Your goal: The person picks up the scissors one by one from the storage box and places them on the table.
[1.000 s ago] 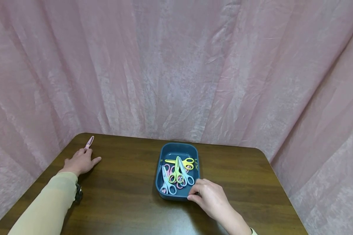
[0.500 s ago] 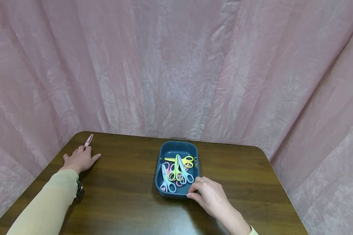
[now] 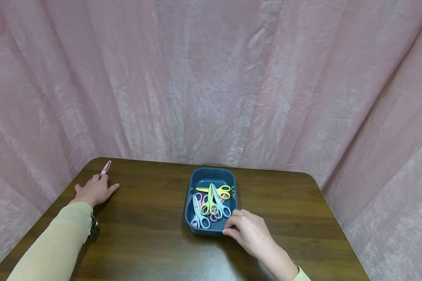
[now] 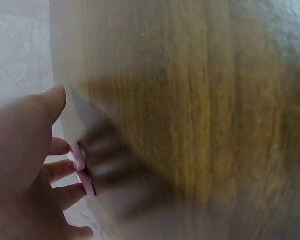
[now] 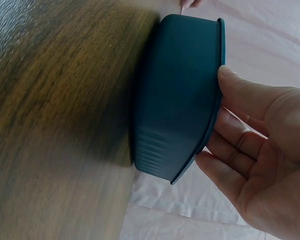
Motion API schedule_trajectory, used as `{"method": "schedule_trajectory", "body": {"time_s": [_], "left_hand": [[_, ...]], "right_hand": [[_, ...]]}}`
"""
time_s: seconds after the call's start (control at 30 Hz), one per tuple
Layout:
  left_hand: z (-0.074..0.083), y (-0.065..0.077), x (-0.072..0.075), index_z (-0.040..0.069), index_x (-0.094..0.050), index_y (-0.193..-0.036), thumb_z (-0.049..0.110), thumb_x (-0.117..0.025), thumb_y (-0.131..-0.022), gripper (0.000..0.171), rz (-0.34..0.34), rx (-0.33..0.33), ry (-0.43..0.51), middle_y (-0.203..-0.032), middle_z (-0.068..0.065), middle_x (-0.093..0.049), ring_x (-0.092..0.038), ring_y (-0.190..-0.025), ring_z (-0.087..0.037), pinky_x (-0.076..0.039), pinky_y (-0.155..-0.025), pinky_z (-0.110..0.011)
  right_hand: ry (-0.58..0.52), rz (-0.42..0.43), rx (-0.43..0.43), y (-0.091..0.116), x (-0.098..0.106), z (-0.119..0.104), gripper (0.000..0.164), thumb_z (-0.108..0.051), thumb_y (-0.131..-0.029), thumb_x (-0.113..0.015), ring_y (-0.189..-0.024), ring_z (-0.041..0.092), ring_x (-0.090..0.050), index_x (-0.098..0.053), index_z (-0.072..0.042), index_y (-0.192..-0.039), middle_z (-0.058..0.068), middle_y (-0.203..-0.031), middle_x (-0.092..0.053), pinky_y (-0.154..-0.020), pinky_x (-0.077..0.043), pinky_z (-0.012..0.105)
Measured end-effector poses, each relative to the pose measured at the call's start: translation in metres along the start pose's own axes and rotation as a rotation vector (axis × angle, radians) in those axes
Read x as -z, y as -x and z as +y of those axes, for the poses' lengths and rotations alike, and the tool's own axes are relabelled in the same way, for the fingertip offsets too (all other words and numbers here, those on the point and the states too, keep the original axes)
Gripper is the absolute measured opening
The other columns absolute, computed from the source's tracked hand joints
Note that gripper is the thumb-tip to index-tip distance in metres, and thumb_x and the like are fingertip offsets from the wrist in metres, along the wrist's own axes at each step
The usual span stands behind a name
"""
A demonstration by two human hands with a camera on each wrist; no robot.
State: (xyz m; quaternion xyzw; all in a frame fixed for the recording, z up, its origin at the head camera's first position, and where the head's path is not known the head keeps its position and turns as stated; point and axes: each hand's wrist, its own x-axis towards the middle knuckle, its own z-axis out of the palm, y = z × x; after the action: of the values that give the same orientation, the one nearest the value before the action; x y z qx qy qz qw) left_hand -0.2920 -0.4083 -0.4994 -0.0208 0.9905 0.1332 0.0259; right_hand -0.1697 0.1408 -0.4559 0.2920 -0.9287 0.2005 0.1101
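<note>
My left hand (image 3: pixel 94 192) lies spread at the table's far left, thumb held apart. Its fingertips touch the handle loops (image 4: pixel 78 159) of a pair of pink scissors (image 3: pixel 106 167), whose blade end points toward the back edge. With thumb and fingers, my right hand (image 3: pixel 250 232) grips the rim of a dark blue plastic box (image 3: pixel 207 232) at its near right corner. Inside it lie several scissors in a loose pile: yellow scissors (image 3: pixel 226 188), green scissors (image 3: pixel 210 199) and light blue scissors (image 3: pixel 204 222) show on top, pink ones partly hidden beneath.
The brown wooden table (image 3: pixel 147 218) has rounded back corners. A pink curtain (image 3: pixel 204 86) hangs right behind its back edge and along the sides. Near my left wrist, a dark strap (image 3: pixel 94 227) is worn at the yellow sleeve (image 3: pixel 56 242).
The view shifts slightly. Both hands stay in the same places, the left at the pink scissors and the right on the box's corner.
</note>
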Motion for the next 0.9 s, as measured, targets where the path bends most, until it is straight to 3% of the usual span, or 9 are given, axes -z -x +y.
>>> {"method": "schedule_trajectory", "body": {"time_s": [0.2,0.47,0.7,0.9], "left_hand": [[-0.002,0.000,0.000,-0.022,-0.031,-0.155,0.055,-0.055,-0.113,0.090,0.004,-0.001,0.011,-0.157,-0.052,-0.027,-0.030,-0.148,-0.068,-0.014,-0.107,-0.095],[-0.003,-0.001,0.002,-0.015,-0.035,-0.156,0.059,-0.050,-0.114,0.086,0.060,-0.020,0.045,-0.163,-0.046,-0.022,-0.023,-0.153,-0.064,-0.009,-0.110,-0.093],[0.007,0.003,0.006,-0.007,-0.020,-0.171,0.062,-0.045,-0.114,0.093,0.091,-0.048,0.012,-0.169,-0.042,-0.023,-0.021,-0.155,-0.064,-0.008,-0.111,-0.093],[0.015,0.010,0.008,-0.010,-0.017,-0.171,0.069,-0.035,-0.113,0.099,0.080,-0.046,-0.006,-0.172,-0.041,-0.017,-0.017,-0.156,-0.066,-0.006,-0.113,-0.091]], "right_hand": [[0.004,0.004,0.005,-0.001,0.000,0.000,0.015,-0.026,-0.087,-0.095,-0.083,0.003,-0.063,-0.081,-0.029,-0.083,-0.022,-0.082,-0.060,-0.064,-0.052,0.028],[0.015,0.012,0.009,-0.001,0.001,0.001,0.015,-0.026,-0.087,-0.095,-0.083,0.003,-0.063,-0.081,-0.029,-0.083,-0.022,-0.082,-0.060,-0.064,-0.052,0.028],[0.011,0.016,0.009,0.000,0.000,0.002,0.015,-0.026,-0.087,-0.095,-0.083,0.002,-0.063,-0.081,-0.029,-0.082,-0.023,-0.082,-0.059,-0.064,-0.052,0.028],[0.013,0.022,0.014,0.000,-0.003,0.004,0.015,-0.028,-0.086,-0.095,-0.082,0.002,-0.063,-0.080,-0.030,-0.082,-0.023,-0.081,-0.059,-0.064,-0.052,0.028]]}}
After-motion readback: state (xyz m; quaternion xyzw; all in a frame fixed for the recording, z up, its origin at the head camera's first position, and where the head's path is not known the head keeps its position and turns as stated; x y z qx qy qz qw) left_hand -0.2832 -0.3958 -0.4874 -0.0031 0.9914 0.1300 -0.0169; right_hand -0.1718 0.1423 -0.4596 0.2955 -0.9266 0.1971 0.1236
